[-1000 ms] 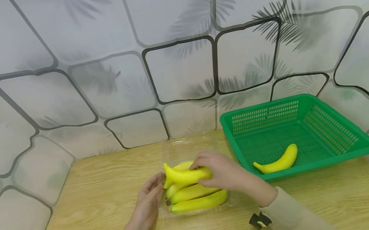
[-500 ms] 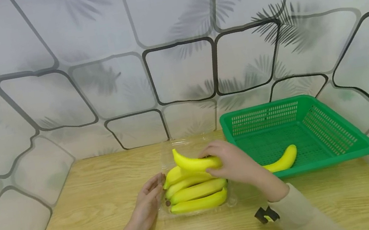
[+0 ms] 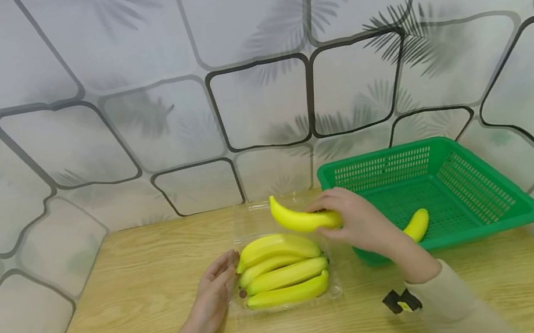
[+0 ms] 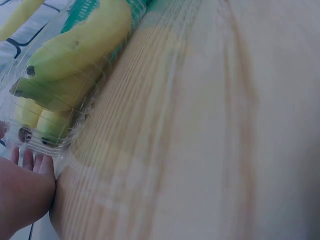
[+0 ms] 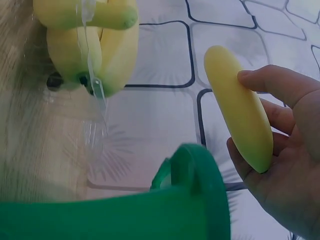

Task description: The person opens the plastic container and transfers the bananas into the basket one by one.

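My right hand grips a yellow banana at one end, above the table between the clear plastic clamshell box and the green basket. In the right wrist view the thumb and fingers pinch this banana from both sides. Several bananas lie side by side in the clear box, whose lid stands open at the back. My left hand rests against the box's left end. In the left wrist view its fingers reach to the box wall, mostly straight.
A green slotted basket stands at the right, its near-left corner partly behind my right arm. One banana lies inside it, partly hidden. The wooden table meets a patterned wall covering at the back and sides.
My right hand has lifted the banana off the bananas in the box and carried it up and to the right, toward the basket. The left hand has stayed at the box.
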### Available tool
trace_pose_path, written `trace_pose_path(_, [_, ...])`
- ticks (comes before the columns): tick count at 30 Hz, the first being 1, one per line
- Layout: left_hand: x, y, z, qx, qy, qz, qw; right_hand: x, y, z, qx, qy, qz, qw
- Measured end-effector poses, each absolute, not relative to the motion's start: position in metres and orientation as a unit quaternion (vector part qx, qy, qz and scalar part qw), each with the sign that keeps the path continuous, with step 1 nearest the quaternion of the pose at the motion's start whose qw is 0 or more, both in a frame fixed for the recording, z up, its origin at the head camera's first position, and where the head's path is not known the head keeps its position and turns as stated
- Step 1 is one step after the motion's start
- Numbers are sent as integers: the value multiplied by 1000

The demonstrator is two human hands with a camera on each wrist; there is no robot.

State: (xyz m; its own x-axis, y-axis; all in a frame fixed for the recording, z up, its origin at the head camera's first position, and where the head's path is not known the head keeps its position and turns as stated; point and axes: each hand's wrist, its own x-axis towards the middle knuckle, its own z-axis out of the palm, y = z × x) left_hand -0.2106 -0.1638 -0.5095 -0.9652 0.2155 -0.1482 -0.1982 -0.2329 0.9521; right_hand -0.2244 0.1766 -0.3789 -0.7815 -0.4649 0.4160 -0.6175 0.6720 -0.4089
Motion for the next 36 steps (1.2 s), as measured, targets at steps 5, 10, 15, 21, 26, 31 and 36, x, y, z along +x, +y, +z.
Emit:
trace_pose_path(5, [-210, -164, -509, 12, 610, 782, 130, -224, 188, -377, 287, -906, 275, 142])
trace_pose_path(10, [-210, -163, -508, 9, 609, 783, 127, -224, 201, -376, 275, -907, 286, 143])
trace_pose_path(15, [-210, -163, -510, 10, 605, 785, 133, -224, 214, -377, 258, -910, 289, 147])
trace_pose_path(21, [-210, -163, -508, 7, 608, 783, 131, -224, 230, -378, 244, -915, 279, 157])
trace_pose_path(26, [-210, -163, -507, 2, 610, 782, 129, -222, 242, -378, 230, -919, 279, 158])
trace_pose_path(31, [-210, -162, -507, -1, 610, 782, 128, -219, 253, -381, 213, -924, 276, 158])
trace_pose_path(36, [-210, -162, -508, -2, 611, 782, 127, -217, 263, -381, 204, -926, 274, 162])
